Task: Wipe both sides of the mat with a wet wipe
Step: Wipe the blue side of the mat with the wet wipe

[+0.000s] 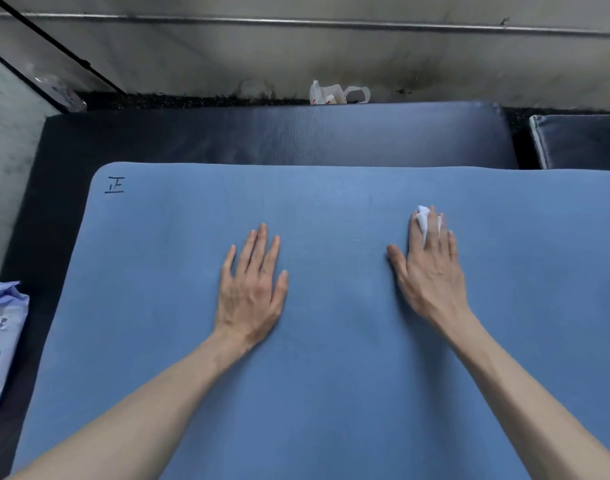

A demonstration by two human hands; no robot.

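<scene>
A large blue mat (331,375) lies flat and fills most of the head view, with a black hand-drawn mark (114,185) near its far left corner. My left hand (251,289) rests palm down on the mat, fingers straight and spread. My right hand (431,268) lies flat further right and presses a white wet wipe (424,220) onto the mat; the wipe shows between and beyond the straight fingers, and most of it is hidden under them.
The blue mat lies on a dark padded mat (296,136). A pack of wet wipes (0,341) sits at the left edge. A white plastic bag (334,93) lies by the grey wall behind. Another dark pad (580,140) is at the far right.
</scene>
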